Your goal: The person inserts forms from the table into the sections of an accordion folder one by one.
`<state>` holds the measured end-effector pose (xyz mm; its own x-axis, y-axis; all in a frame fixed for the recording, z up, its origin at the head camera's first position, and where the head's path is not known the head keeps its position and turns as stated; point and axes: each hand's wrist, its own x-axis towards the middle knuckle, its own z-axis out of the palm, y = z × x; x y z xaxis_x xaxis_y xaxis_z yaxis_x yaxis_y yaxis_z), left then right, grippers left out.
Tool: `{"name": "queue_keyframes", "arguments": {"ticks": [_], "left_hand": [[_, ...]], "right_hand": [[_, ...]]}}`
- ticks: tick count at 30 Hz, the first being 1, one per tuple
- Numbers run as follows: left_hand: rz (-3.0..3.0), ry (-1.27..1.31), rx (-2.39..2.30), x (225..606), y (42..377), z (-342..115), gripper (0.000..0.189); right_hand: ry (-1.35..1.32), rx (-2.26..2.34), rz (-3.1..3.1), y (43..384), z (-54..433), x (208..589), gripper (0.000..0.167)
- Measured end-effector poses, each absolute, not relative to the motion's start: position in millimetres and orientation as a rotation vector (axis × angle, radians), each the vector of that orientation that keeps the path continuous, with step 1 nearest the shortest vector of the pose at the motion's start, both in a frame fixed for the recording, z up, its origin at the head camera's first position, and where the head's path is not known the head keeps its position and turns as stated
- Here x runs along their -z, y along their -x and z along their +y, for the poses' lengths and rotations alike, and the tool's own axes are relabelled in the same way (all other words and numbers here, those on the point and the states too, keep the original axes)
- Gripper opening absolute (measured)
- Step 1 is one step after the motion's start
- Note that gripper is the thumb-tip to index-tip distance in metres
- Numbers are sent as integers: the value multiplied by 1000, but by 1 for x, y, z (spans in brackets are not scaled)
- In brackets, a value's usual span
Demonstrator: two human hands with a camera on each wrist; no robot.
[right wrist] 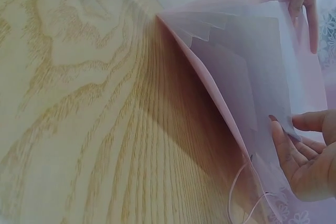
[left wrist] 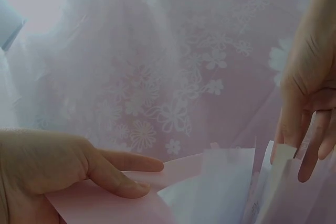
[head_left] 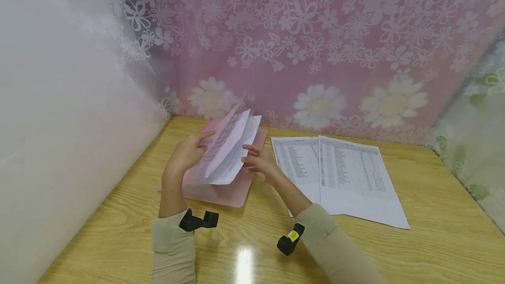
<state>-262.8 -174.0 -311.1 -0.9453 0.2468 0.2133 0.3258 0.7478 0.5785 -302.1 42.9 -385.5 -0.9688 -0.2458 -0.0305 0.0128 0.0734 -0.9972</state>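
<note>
A pink folder (head_left: 236, 194) with clear pocket pages stands partly open on the table, printed sheets (head_left: 226, 137) fanned upright inside it. At its left side my left hand (head_left: 188, 152) holds the raised pink cover (left wrist: 105, 203) between thumb and fingers. From the right, my right hand (head_left: 260, 159) pinches the free edge of a paper sheet (right wrist: 281, 66), thumb on one face and fingers on the other. Layered pocket corners show along the folder's bottom edge in the right wrist view.
Two printed sheets (head_left: 296, 161) (head_left: 359, 179) lie overlapping on the wooden table (head_left: 236, 240), right of the folder. A thin elastic cord (right wrist: 231, 195) loops from the folder's edge. Behind hangs a pink floral curtain (head_left: 284, 47); a pale wall (head_left: 71, 100) borders the left.
</note>
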Motion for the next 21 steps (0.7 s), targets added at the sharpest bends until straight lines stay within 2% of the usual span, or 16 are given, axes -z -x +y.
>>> {"name": "queue_keyframes", "arguments": {"ticks": [21], "left_hand": [[-2819,468,963,310,263,-174,47]], "right_hand": [[199,1974,2179,314,21,390,50]]}}
